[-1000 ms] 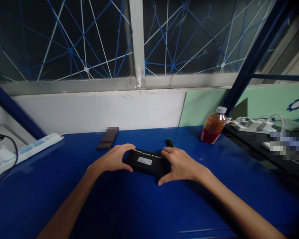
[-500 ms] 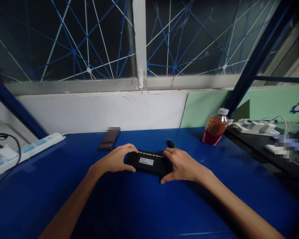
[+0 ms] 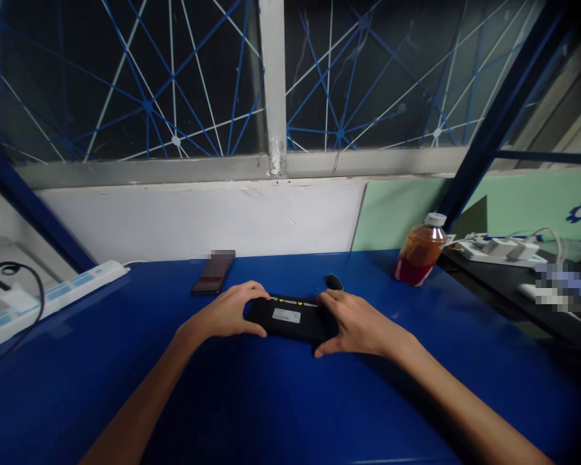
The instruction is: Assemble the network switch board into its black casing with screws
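A flat black rectangular device [image 3: 283, 328] lies on the blue table, with a white label on its upper face and small yellow marks along its far edge. My left hand [image 3: 232, 311] grips its left end, fingers at the far edge and thumb at the near one. At the opposite end, my right hand [image 3: 356, 323] is closed around the right side in the same way and hides that corner. Just beyond the right hand is a short black and green handle [image 3: 335, 281], whose kind I cannot make out. Tiny dark bits [image 3: 315, 287] lie beside it.
A dark phone [image 3: 214, 274] lies at the back left of the blue table [image 3: 271, 400]. A white power strip [image 3: 62, 300] with a black cable is at the far left. A bottle of orange-brown drink [image 3: 420, 252] stands at the back right, near another power strip [image 3: 501, 250].
The whole view has shifted very slightly. Both hands keep the same hold on the black device, which has not visibly moved on the table.
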